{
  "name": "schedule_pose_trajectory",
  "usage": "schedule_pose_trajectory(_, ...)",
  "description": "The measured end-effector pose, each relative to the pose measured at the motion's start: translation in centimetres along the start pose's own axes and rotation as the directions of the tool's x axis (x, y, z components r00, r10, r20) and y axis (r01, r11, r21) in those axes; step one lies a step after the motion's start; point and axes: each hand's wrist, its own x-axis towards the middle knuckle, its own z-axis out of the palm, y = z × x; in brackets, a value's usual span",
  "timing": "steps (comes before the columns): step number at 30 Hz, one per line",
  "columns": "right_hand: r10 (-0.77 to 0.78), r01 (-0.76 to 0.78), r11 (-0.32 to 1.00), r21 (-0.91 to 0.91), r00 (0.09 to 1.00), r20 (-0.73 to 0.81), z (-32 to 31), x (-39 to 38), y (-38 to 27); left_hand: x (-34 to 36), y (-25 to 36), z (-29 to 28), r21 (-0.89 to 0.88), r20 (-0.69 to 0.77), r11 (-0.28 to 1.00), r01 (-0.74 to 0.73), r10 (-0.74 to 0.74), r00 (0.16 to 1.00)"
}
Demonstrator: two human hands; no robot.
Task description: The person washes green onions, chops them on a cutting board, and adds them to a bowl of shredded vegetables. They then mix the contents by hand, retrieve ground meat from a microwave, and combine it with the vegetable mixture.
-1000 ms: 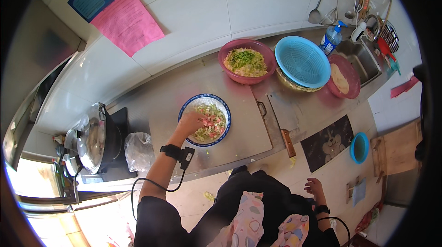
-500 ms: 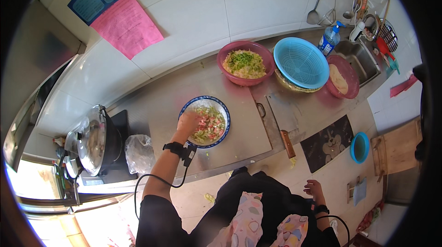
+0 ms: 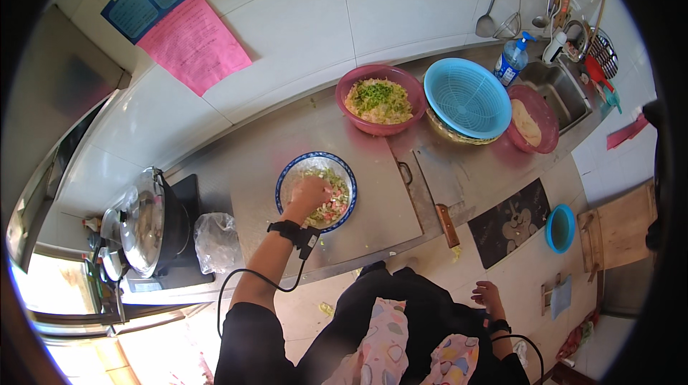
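My left hand point(image 3: 309, 191) is down inside a blue-rimmed bowl point(image 3: 281, 178), fingers curled into a chopped mix point(image 3: 331, 213) of pale green and pink pieces; what they hold is hidden. A strap with a small device and cable is on that wrist. The bowl stands on a steel board point(image 3: 258, 245). My right hand point(image 3: 486, 293) hangs by my side below the counter, empty, fingers loosely apart. A cleaver point(image 3: 448, 226) with a wooden handle lies right of the board.
Behind are a pink basin point(image 3: 346, 85) of shredded food, a blue colander point(image 3: 466, 94), another pink basin point(image 3: 541, 105) with dough, a soap bottle point(image 3: 510, 62) and sink point(image 3: 562, 94). A lidded pot point(image 3: 147, 224) and clear bag point(image 3: 215, 241) are left; a blue tub point(image 3: 559, 227) stands lower right.
My left hand and forearm have shifted a little to the right and downward within the bowl, the fingers curled lower in the mix. My right hand has barely moved.
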Motion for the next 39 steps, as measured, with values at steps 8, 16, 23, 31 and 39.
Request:
schedule_pose_trajectory(8, 0.002, -0.002, 1.000, 0.028, 1.000, -0.007, -0.5, 0.7, 0.7, -1.2, -2.3, -2.6, -0.215, -0.117, 0.976, 0.027, -0.053, 0.992)
schedule_pose_trajectory(16, 0.016, -0.015, 1.000, 0.022, 0.999, -0.028, -0.3, 1.6, 0.9, -4.1, -0.9, -2.3, -0.091, -0.304, 0.992, -0.089, 0.058, 0.951)
schedule_pose_trajectory(23, 0.033, -0.032, 0.999, 0.025, 0.999, -0.037, -1.0, 2.0, 2.0, -4.0, -1.3, -5.1, -0.205, -0.019, 0.965, 0.166, -0.173, 0.985)
schedule_pose_trajectory(31, 0.099, -0.094, 0.994, 0.056, 0.991, -0.095, -2.1, 2.1, 6.6, -4.5, -2.9, -4.1, -0.347, -0.412, 0.915, -0.205, 0.047, 0.910)
schedule_pose_trajectory(39, 0.097, -0.090, 0.994, 0.065, 0.989, -0.111, -2.1, 1.7, 10.0, -3.5, -2.0, -4.7, -0.308, -0.287, 0.949, -0.062, -0.031, 0.957)
